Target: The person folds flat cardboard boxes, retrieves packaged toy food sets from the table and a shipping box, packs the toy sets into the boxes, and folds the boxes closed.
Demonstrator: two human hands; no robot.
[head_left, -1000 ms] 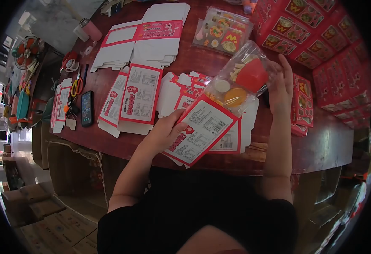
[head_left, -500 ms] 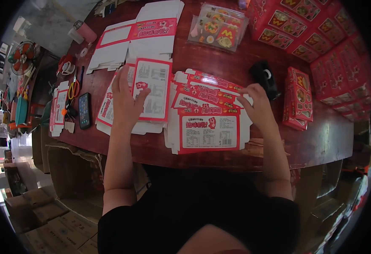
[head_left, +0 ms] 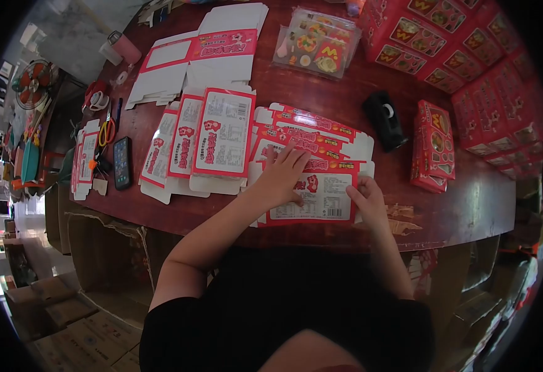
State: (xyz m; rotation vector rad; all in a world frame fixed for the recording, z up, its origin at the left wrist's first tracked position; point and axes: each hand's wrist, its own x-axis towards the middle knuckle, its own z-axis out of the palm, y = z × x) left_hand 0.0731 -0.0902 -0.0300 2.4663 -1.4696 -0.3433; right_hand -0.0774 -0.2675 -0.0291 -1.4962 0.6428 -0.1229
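Red-and-white printed card makes up the flat, rectangular carton at the near end of an overlapping pile, well to the right of the black, slab-shaped phone. The left hand lies over the carton and pile, fingers spread, gripping nothing. The right hand has thumb and fingers bent at the carton's right edge; whether they pinch the card I cannot tell.

The carton should be light, fairly stiff across its panel and bendable at its flaps, with a sheen that suggests some slip; hard squeezing would likely crease it. The side edges look the best hold, thumb above and fingers beneath.

Counted: one phone; just right of it, three fanned red-and-white cardboard cartons with labels up; just above it, one pair of orange-handled scissors; far to its right, at least two glossy red picture boxes. The pile shows at least four layers.
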